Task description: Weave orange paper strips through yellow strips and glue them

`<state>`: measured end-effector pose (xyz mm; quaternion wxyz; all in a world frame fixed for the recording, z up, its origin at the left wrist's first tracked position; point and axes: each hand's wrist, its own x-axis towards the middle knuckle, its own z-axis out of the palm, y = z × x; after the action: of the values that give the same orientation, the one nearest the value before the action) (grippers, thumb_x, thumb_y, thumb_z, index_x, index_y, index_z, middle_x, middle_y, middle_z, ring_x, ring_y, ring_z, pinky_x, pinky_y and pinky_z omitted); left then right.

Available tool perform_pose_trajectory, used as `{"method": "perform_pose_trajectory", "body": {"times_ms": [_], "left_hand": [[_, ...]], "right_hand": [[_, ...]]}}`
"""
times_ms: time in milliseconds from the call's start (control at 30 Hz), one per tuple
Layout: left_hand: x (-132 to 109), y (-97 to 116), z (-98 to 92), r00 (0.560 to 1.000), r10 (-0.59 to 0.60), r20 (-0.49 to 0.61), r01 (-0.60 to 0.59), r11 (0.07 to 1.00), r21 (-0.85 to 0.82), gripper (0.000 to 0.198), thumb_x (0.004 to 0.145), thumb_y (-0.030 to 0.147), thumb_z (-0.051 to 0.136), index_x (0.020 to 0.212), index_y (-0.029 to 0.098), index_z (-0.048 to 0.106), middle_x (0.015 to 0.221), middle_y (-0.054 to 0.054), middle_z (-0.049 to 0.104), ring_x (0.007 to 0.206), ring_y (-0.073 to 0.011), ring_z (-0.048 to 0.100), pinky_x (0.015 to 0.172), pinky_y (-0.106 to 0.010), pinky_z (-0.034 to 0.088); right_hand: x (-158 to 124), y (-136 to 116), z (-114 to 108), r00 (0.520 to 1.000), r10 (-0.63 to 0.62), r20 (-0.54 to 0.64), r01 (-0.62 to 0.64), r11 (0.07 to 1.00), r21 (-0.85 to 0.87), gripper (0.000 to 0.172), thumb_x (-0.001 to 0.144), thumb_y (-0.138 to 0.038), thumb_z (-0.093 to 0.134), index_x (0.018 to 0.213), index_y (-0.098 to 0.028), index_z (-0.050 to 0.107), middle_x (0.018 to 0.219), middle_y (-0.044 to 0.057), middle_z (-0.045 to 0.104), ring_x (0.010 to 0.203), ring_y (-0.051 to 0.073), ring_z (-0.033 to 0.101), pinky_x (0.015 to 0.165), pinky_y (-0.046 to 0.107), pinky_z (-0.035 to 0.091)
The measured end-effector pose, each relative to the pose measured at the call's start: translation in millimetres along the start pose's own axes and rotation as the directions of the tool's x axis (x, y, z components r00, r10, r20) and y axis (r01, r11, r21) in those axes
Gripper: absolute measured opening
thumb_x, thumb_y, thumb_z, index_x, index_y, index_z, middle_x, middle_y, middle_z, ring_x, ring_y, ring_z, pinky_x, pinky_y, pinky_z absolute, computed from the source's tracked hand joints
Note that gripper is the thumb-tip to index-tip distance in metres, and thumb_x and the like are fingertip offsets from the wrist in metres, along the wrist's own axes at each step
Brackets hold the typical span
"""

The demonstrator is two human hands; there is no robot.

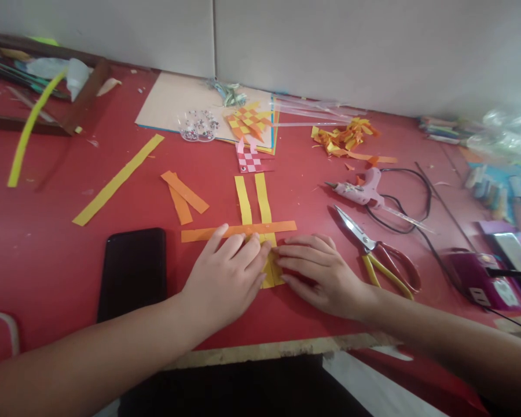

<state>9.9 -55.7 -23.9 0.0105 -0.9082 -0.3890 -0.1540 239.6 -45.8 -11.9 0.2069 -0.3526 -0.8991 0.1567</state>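
My left hand (230, 272) lies with fingers spread over a horizontal orange paper strip (282, 227) and the yellow strips beneath it. Two upright yellow paper strips (263, 197) cross that orange one and run toward the table's front edge. Partly covered by my fingers, the crossing cannot be made out fully. My right hand (321, 269) rests flat, fingers stretched, with its tips at the right edge of the lower yellow paper (268, 279). Two short orange strips (184, 194) overlap to the left. Beyond the yellow strips sits a pink-and-white woven paper fish (249, 161).
Scissors (367, 243) and a pink glue gun (360, 190) with a black cord lie right. A phone (132, 272) is left, below a loose yellow strip (119, 179). Behind are paper sheets (169, 101), googly eyes (198, 125), orange scraps (345, 138) and a wooden tray (89, 87).
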Motion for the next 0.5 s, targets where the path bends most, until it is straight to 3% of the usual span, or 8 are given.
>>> {"method": "perform_pose_trajectory", "body": {"times_ms": [100,233,333,500], "left_hand": [[0,0,0.6,1.0,-0.003,0.01,0.003,1.0,0.0,0.04,0.094,0.031,0.048,0.129,0.012,0.058,0.122,-0.009,0.065,0.103,-0.027,0.057,0.101,-0.053,0.037],[-1,-1,1.4,1.0,-0.003,0.005,0.003,1.0,-0.007,0.04,0.094,0.031,0.047,0.127,0.013,0.06,0.122,-0.008,0.065,0.104,-0.0268,0.057,0.104,-0.053,0.034],[-1,-1,1.8,1.0,-0.007,0.005,0.007,1.0,-0.006,0.041,0.094,0.031,0.046,0.13,0.013,0.058,0.123,-0.007,0.065,0.105,-0.0267,0.056,0.104,-0.053,0.034],[-1,-1,2.0,1.0,-0.007,0.018,0.007,1.0,0.004,0.041,0.094,0.031,0.047,0.13,0.014,0.057,0.124,-0.008,0.065,0.103,-0.0267,0.056,0.103,-0.053,0.034]], "right_hand": [[11,3,-7,0.999,0.032,-0.034,-0.032,0.999,0.016,0.018,0.086,-0.02,0.058,0.099,-0.024,0.07,0.105,0.005,0.073,0.099,0.023,0.064,0.086,0.042,0.049],[38,21,-14,0.982,0.157,-0.107,-0.165,0.984,-0.062,0.012,0.089,-0.027,0.058,0.094,-0.024,0.069,0.091,0.004,0.073,0.087,0.021,0.065,0.084,0.04,0.048],[59,40,-13,0.974,0.198,-0.112,-0.21,0.971,-0.11,0.015,0.091,-0.028,0.055,0.098,-0.022,0.067,0.098,0.006,0.073,0.095,0.024,0.064,0.09,0.043,0.045],[82,60,-4,0.972,0.236,0.024,-0.229,0.96,-0.161,0.038,0.092,-0.035,0.051,0.128,-0.024,0.052,0.125,0.011,0.063,0.123,0.031,0.05,0.099,0.053,0.038]]}}
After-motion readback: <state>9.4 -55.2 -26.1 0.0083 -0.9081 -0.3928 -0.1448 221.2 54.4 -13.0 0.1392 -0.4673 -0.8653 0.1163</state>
